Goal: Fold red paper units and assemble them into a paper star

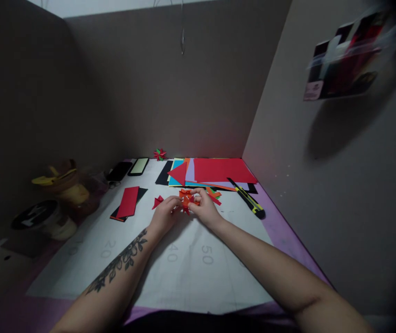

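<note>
Left hand (166, 212) and right hand (206, 210) together pinch the folded paper (186, 202) — orange and red, spiky, sharply creased — which sits between them, with a red piece (157, 201) just left of the grip, green-and-orange strips (216, 195) just right of it and the cutter (248, 200) farther right.

The left hand (165, 215) and right hand (206, 210) partly hide the folded paper (186, 203); near the left edge of the surface (281, 231), a tub (59, 227) blurs, its lid (27, 217) marking unreadable
</note>
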`<control>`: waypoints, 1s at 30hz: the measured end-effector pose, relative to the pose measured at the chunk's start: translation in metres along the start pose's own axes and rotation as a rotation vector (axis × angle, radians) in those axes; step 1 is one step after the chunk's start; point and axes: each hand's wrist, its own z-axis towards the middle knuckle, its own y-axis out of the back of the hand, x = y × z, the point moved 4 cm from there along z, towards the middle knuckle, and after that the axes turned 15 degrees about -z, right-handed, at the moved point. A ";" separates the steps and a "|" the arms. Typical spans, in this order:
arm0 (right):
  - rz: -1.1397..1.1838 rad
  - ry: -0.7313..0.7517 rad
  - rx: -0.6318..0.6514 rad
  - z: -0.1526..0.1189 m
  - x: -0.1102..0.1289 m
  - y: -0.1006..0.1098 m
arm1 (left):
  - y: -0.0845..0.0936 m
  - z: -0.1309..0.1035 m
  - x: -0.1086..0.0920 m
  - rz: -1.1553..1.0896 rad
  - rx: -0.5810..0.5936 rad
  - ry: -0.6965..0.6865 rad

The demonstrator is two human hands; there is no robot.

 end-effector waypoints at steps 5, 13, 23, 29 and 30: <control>0.022 -0.012 -0.014 0.000 0.001 0.001 | 0.002 -0.001 0.004 0.007 -0.007 -0.040; 0.000 -0.001 0.009 -0.001 0.002 0.001 | 0.007 0.001 0.004 0.126 0.053 -0.063; -0.044 0.029 0.031 -0.001 -0.003 0.000 | 0.008 0.005 0.007 -0.013 0.115 0.051; -0.117 0.070 0.040 -0.005 0.000 -0.002 | 0.002 0.005 0.011 -0.196 0.051 0.334; -0.124 0.075 0.038 -0.005 0.000 -0.003 | 0.002 0.004 0.012 -0.188 0.016 0.350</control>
